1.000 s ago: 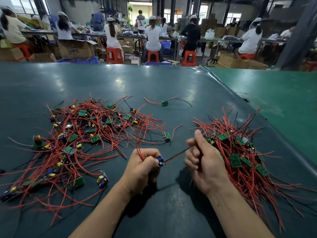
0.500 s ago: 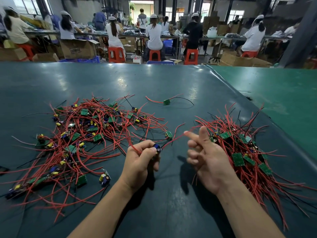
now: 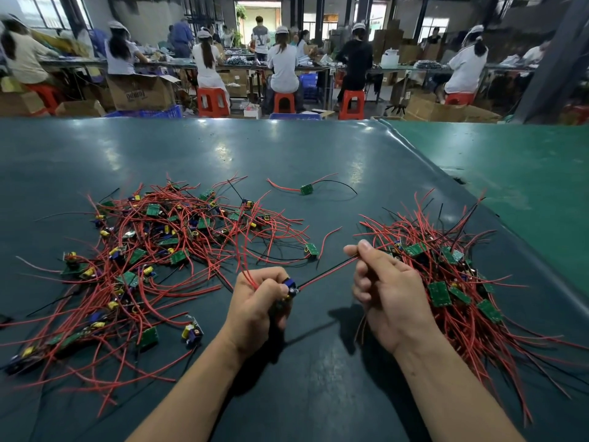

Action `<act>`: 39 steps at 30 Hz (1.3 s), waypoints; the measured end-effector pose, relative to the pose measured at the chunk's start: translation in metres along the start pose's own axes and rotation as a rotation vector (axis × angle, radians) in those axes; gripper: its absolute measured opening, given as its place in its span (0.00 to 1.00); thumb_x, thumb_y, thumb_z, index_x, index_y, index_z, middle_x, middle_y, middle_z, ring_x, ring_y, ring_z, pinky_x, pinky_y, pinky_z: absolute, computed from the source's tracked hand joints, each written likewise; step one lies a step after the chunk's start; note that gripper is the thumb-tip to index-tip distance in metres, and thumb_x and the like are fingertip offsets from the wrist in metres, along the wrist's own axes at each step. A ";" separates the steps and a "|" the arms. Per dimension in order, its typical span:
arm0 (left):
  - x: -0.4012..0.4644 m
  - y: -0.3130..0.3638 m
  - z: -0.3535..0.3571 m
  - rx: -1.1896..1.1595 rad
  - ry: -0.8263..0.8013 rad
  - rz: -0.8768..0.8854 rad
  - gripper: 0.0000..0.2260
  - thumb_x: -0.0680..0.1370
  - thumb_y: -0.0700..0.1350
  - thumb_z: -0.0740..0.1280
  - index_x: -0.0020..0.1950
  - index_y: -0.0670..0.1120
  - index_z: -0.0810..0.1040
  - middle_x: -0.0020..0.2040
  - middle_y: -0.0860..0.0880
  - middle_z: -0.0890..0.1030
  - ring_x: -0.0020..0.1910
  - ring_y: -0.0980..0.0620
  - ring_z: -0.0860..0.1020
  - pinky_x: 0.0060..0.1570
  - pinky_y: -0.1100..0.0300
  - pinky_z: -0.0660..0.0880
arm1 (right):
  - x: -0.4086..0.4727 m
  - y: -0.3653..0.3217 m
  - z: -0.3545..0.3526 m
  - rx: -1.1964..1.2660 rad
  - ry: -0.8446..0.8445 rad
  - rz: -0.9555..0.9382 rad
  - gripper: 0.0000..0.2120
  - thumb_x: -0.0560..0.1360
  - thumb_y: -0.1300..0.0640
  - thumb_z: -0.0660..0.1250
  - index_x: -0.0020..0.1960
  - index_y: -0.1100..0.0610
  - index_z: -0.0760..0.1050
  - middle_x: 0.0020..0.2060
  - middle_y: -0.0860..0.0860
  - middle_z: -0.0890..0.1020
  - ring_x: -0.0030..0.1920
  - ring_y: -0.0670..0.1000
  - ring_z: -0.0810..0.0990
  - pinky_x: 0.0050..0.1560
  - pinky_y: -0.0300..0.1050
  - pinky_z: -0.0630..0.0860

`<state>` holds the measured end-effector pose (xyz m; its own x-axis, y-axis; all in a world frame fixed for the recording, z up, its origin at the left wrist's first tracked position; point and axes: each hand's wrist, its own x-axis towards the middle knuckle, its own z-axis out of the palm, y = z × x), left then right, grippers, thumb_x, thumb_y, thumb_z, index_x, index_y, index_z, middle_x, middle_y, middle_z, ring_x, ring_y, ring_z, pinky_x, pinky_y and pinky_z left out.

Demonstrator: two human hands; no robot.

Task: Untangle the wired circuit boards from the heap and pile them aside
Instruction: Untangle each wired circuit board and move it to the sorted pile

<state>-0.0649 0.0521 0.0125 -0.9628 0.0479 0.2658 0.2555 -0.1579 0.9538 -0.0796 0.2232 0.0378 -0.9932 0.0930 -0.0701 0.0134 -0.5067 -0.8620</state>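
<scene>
A tangled heap [image 3: 153,250] of small green circuit boards with red and black wires spreads over the left of the dark table. A second pile [image 3: 452,282] of such boards lies at the right. My left hand [image 3: 259,304] grips one circuit board [image 3: 289,287] with a blue part showing, and red wires stick up out of the fist. My right hand [image 3: 387,288] pinches that board's wires [image 3: 328,272] between thumb and forefinger, stretched taut between both hands, just left of the right pile.
A single wired board [image 3: 306,188] lies alone beyond the hands. One more board [image 3: 311,250] sits at the heap's right fringe. A lighter green mat [image 3: 526,173] covers the table's right side. People sit on red stools at benches behind the table.
My right hand went from clasping the wire, to opening with a finger out, to pinching the wires again. My left hand kept its hold on the board and rose slightly.
</scene>
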 end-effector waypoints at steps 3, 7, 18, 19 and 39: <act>0.000 -0.001 -0.001 -0.040 0.002 0.008 0.14 0.59 0.50 0.64 0.27 0.39 0.68 0.22 0.44 0.66 0.16 0.54 0.61 0.20 0.69 0.58 | 0.002 0.001 -0.001 0.020 0.092 -0.076 0.12 0.78 0.60 0.67 0.38 0.61 0.82 0.25 0.48 0.75 0.22 0.42 0.66 0.19 0.33 0.61; 0.000 -0.002 0.000 -0.003 0.010 0.047 0.12 0.61 0.51 0.64 0.27 0.42 0.70 0.21 0.45 0.67 0.17 0.54 0.63 0.20 0.69 0.61 | 0.004 0.003 -0.001 -0.010 0.211 -0.187 0.14 0.77 0.62 0.68 0.33 0.59 0.82 0.25 0.49 0.76 0.21 0.42 0.66 0.19 0.33 0.61; 0.008 -0.005 0.004 0.084 0.288 0.134 0.09 0.74 0.47 0.63 0.39 0.42 0.77 0.34 0.49 0.82 0.34 0.52 0.74 0.38 0.58 0.72 | 0.004 0.004 -0.003 -0.019 0.210 -0.152 0.12 0.79 0.59 0.66 0.38 0.60 0.80 0.24 0.47 0.74 0.22 0.42 0.67 0.20 0.34 0.62; 0.008 -0.005 0.004 0.080 0.325 0.137 0.09 0.74 0.45 0.64 0.40 0.40 0.78 0.35 0.49 0.82 0.34 0.53 0.75 0.38 0.60 0.72 | 0.005 0.004 -0.006 -0.020 0.224 -0.167 0.11 0.79 0.59 0.66 0.39 0.60 0.80 0.25 0.48 0.75 0.22 0.43 0.67 0.20 0.34 0.63; -0.001 -0.010 0.006 0.598 0.246 0.622 0.10 0.72 0.44 0.72 0.50 0.47 0.73 0.42 0.53 0.78 0.42 0.58 0.78 0.43 0.61 0.76 | -0.022 0.019 0.013 -0.289 -0.252 -0.285 0.07 0.71 0.58 0.70 0.47 0.56 0.85 0.27 0.47 0.78 0.24 0.43 0.69 0.24 0.33 0.66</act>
<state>-0.0659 0.0601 0.0035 -0.6090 -0.0985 0.7870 0.6741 0.4586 0.5791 -0.0592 0.2005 0.0296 -0.9585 -0.0351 0.2829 -0.2678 -0.2290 -0.9359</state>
